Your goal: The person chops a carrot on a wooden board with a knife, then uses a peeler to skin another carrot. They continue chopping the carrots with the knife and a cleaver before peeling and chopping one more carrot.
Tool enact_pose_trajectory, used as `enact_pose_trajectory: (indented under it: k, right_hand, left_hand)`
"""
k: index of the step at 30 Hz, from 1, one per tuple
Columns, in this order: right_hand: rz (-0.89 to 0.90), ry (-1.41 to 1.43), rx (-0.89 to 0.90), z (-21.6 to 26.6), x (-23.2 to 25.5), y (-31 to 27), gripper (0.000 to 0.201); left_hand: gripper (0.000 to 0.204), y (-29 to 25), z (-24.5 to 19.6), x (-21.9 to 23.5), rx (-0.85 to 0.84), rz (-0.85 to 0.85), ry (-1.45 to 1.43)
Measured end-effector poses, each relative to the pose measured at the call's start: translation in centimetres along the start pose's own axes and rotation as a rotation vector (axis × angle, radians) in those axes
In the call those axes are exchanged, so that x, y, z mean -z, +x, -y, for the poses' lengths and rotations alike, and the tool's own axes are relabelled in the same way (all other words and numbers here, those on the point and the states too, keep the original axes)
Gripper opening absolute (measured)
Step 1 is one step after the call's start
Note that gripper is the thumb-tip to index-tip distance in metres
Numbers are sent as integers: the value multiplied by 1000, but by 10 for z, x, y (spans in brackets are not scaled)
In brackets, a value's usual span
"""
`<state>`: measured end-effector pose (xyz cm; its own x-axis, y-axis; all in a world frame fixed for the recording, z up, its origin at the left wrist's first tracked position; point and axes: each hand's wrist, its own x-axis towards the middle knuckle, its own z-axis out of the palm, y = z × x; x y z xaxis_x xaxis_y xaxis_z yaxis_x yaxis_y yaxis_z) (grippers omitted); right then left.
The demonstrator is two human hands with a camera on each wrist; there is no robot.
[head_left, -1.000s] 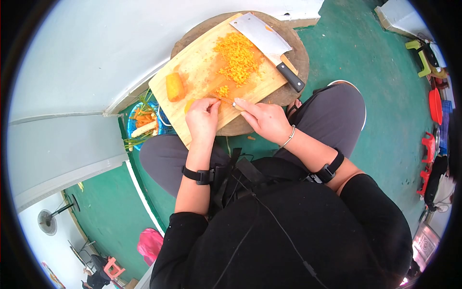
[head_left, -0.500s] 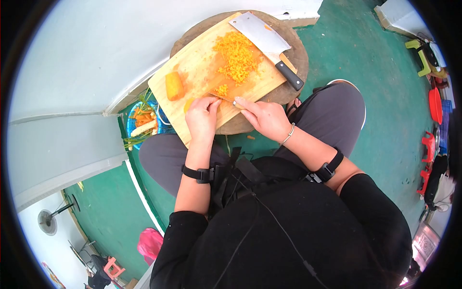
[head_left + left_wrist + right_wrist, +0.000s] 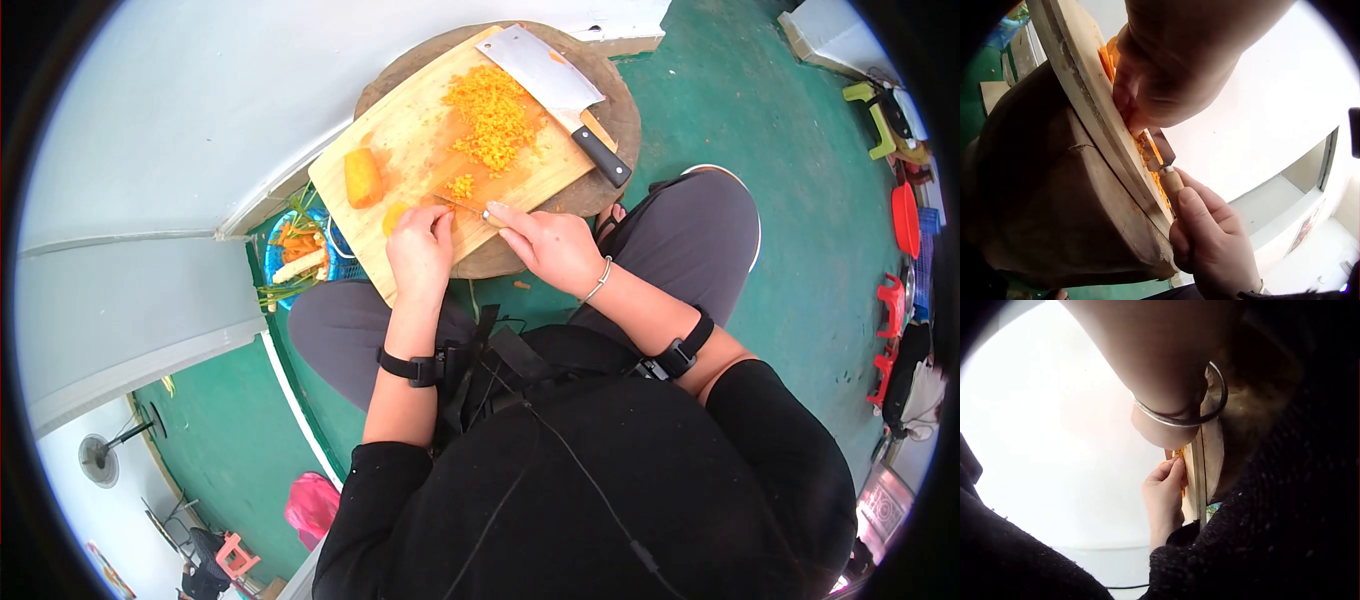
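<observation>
My right hand grips the wooden handle of a knife, its blade down at the cutting board. Close to the blade, my left hand has its fingers curled over carrot strips and holds them against the board. The fingertips are right at the cut pieces in the left wrist view. A small heap of diced carrot lies just beyond the blade, and a larger minced pile spreads further back. A thick carrot chunk rests at the board's left.
A cleaver with a black handle lies along the board's right edge. The board sits on a round wooden block beside a white wall. A blue basket with peelings and greens stands on the floor at the left.
Both hands stay in nearly the same place over the board. The knife blade shifts only slightly beside the left fingertips.
</observation>
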<state>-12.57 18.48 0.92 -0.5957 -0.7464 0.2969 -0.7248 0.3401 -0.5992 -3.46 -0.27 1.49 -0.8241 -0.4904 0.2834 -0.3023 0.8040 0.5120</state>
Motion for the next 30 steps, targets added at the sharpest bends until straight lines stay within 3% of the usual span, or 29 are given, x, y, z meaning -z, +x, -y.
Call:
enact_pose_trajectory:
  k: [8,30]
  right_hand:
    - [9,4,-1,-1,-1,-1,34]
    - [-1,42,19,-3,-2,-5,37]
  left_hand:
    - [9,0,-2,0,87,22,-34]
    - [9,-2,-2,-4,71,-3,-30]
